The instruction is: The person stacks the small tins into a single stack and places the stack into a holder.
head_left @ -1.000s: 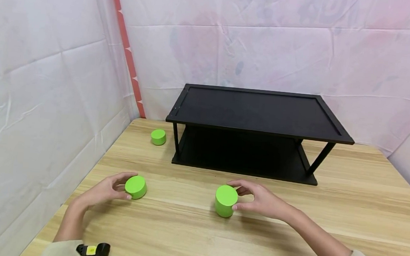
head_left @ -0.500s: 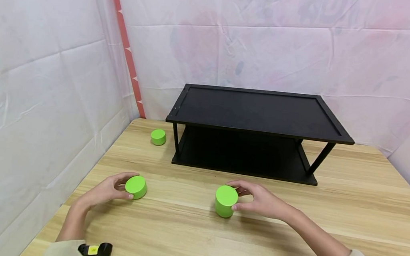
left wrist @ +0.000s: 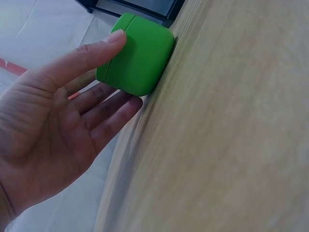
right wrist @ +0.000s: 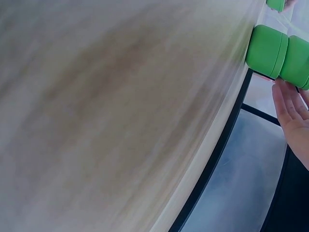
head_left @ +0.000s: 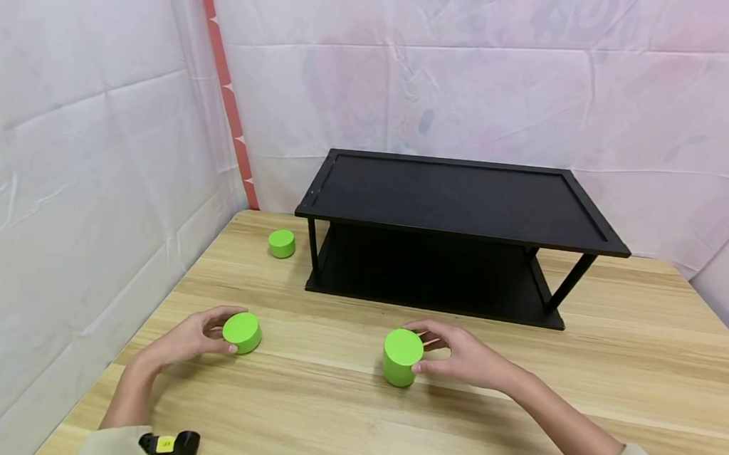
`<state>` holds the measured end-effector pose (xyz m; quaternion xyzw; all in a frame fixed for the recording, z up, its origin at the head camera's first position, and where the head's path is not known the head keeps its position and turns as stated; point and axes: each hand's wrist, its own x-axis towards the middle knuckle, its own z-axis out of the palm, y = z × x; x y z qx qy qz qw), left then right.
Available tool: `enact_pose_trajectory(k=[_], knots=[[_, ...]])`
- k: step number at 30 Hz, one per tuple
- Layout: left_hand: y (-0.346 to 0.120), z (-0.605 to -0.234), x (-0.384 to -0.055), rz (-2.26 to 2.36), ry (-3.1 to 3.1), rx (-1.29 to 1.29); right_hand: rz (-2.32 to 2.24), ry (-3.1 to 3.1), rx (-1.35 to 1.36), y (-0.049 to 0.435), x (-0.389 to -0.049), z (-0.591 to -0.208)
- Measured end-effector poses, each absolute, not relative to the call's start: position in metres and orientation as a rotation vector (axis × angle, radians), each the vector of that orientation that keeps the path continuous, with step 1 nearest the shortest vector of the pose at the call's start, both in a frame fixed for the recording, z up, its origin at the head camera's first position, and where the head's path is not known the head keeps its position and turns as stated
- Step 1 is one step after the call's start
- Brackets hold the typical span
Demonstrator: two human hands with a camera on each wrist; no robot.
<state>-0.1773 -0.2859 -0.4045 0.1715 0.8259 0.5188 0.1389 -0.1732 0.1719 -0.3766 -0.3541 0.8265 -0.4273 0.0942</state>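
My left hand (head_left: 183,340) holds a small round green tin (head_left: 242,333) by its side, thumb in front and a finger behind. In the left wrist view a lid seam runs round this tin (left wrist: 137,55), which stands on the wooden table. Farther right, two green tins are stacked; the lower tin (right wrist: 264,50) rests on the table and the upper tin (right wrist: 295,60) sits on it. My right hand (head_left: 466,358) grips the upper one from the right with thumb and fingers. Another green tin (head_left: 282,244) stands at the table's back left.
A black two-tier rack (head_left: 463,199) stands at the back of the wooden table (head_left: 323,424), just right of the back-left tin. White cloth walls (head_left: 89,127) close off the back and sides.
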Motion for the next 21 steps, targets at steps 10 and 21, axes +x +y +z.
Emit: enact_pose_trajectory(k=[10,21], knots=[[-0.2861,-0.4052,-0.1776,1.501,2.394,0.492,-1.302,2.419,-1.048,0.1721,-0.1739,-0.3778],[-0.2855,-0.4039,-0.1768,1.500,2.410,0.479,-1.315,2.402,-1.051,0.1721,-0.1742,-0.3780]])
